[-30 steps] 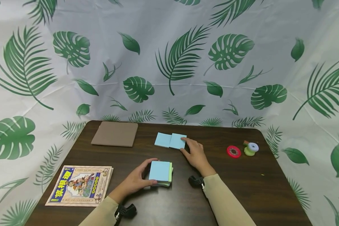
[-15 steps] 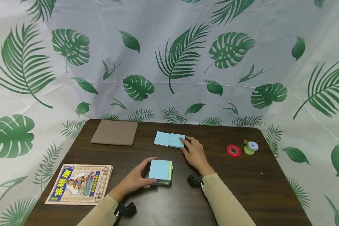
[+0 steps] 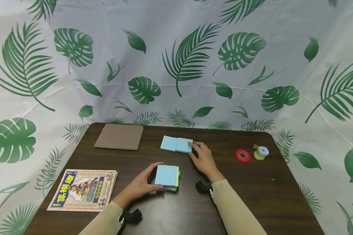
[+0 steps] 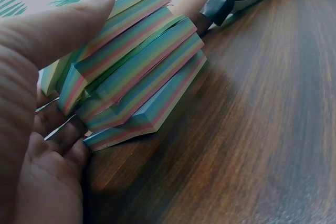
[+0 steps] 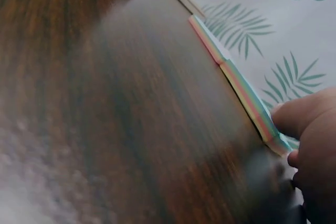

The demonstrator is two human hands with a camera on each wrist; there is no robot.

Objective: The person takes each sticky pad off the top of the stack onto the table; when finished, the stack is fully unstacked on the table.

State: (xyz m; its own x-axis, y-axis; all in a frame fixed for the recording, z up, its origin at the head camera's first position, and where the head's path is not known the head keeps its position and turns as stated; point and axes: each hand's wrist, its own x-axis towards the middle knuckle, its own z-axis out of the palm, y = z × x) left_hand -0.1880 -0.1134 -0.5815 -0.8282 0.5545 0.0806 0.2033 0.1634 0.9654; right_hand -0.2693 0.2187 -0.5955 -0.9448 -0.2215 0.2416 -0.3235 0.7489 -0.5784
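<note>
My left hand [image 3: 139, 186] grips a stack of sticky note pads [image 3: 166, 176] by its left side, thumb at the near edge and fingers behind. The top pad is light blue, with a green edge below. In the left wrist view the stack [image 4: 142, 59] shows several striped layers, unevenly lined up. Farther back, my right hand [image 3: 204, 159] holds the right end of a blue sticky note pad [image 3: 183, 145] between thumb and fingertips. A second blue pad [image 3: 169, 143] lies side by side with it on the left. The right wrist view shows their striped edges [image 5: 247, 95] in a row.
A brown flat board [image 3: 119, 137] lies at the back left. In front of it is an illustrated booklet [image 3: 83, 190]. To the right are a red ring-shaped item [image 3: 243, 155] and a green and white spool [image 3: 261, 153]. A leaf-print cloth [image 3: 176, 65] hangs behind the dark table [image 3: 223, 143].
The right hand and its pad have shifted slightly left, toward the second blue pad, then stayed nearly still. The left hand keeps its hold on the stack. The head view tilts slightly.
</note>
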